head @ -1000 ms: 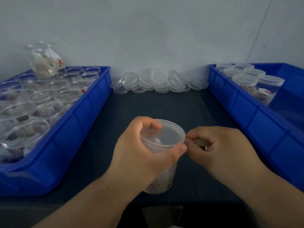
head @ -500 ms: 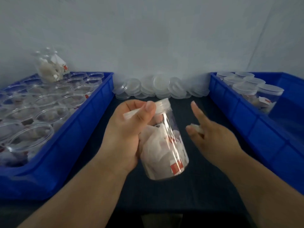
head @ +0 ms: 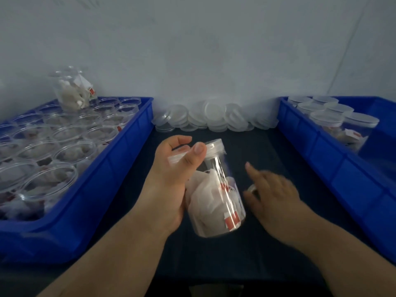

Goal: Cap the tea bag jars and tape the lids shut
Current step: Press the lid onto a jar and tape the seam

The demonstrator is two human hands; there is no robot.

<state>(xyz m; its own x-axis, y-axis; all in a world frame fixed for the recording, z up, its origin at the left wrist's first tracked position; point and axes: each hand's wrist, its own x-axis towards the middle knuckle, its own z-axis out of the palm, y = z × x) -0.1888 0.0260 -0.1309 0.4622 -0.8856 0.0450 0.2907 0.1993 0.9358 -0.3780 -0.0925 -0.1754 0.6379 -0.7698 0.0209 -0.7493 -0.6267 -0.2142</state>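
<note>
My left hand (head: pixel 171 179) grips a clear jar (head: pixel 216 202) of tea bags, held tilted above the dark table with its capped end pointing away from me. A translucent lid (head: pixel 214 147) sits on it. My thumb presses a strip of clear tape (head: pixel 177 157) against the jar's neck. My right hand (head: pixel 272 196) is blurred, just right of the jar and apart from it. Its index finger is stretched out, and its thumb and other fingers hold a small whitish tape roll (head: pixel 251 188).
A blue bin (head: pixel 120 146) on the left holds several open jars of tea bags (head: pixel 64 146), with one jar (head: pixel 72 91) on top at the back. A blue bin (head: pixel 321 151) on the right holds capped jars (head: pixel 360 125). Loose lids (head: pixel 212 116) are piled by the wall.
My left hand lifted the capped jar off the table and tilted it on its side. My right hand let go at the lid and has dropped down to the right.
</note>
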